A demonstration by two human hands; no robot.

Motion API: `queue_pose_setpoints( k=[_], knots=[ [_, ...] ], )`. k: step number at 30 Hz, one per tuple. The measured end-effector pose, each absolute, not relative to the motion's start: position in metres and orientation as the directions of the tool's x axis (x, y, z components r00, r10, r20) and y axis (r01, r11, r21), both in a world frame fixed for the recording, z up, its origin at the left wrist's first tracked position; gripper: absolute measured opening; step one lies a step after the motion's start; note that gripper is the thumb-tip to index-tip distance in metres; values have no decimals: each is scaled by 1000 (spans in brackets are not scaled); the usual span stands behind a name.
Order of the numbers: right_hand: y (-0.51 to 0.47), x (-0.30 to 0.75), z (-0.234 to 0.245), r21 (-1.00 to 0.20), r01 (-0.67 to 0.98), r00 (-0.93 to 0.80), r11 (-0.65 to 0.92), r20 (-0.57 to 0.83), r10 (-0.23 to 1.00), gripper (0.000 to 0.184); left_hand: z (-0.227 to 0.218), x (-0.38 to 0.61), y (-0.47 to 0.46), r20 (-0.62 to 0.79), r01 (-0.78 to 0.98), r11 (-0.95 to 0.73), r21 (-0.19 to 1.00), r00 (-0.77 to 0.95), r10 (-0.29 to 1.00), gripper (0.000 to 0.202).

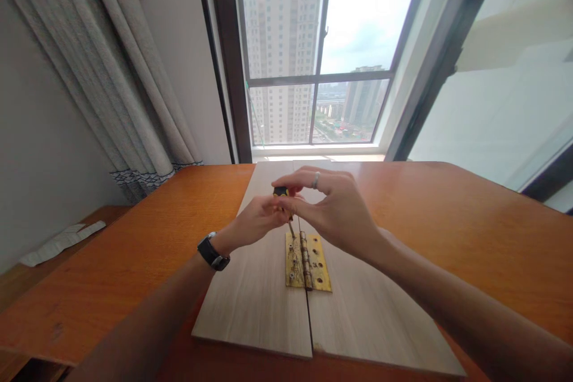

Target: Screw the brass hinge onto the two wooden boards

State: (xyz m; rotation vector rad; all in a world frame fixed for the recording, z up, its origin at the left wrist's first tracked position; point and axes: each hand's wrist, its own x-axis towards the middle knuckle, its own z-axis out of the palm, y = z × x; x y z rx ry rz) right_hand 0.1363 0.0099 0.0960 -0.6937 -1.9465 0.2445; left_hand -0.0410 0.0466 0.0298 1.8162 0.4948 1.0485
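Note:
A screwdriver (281, 191) with a black and yellow handle stands nearly upright, its metal shaft reaching down to the upper part of a brass hinge (294, 259). My right hand (331, 200), with a ring on one finger, grips the handle near its top. Lower on the same tool, the fingers of my left hand (264, 215) are closed around it. The worn hinge lies open across the seam of two pale wooden boards (255, 292). Screw heads show in its left leaf; the right leaf has several dark holes. My fingers hide part of the handle.
The boards lie on an orange-brown wooden table (447, 221). Behind it is a window (317, 71) with tall buildings outside. A grey curtain (89, 59) hangs at the left, and a pale folded item (62, 243) lies on a lower surface there.

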Motion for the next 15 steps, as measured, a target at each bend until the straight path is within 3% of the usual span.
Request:
queue_pose_setpoints(
  k=[5, 8, 12, 15],
  knots=[
    [21, 148, 100, -528, 288, -450, 799, 662, 599, 23, 32, -52, 52, 341, -34, -416, 909, 635, 693, 41],
    [22, 149, 100, -503, 260, -520, 824, 647, 558, 27, 33, -50, 51, 406, -7, -485, 874, 560, 722, 34],
    [18, 143, 96, -332, 292, -505, 897, 743, 439, 25, 31, -42, 48, 518, 25, -573, 819, 399, 757, 33],
    [17, 140, 94, -368, 358, -423, 858, 756, 500, 28, 28, -39, 48, 546, -10, -584, 812, 369, 752, 36]
  ],
)
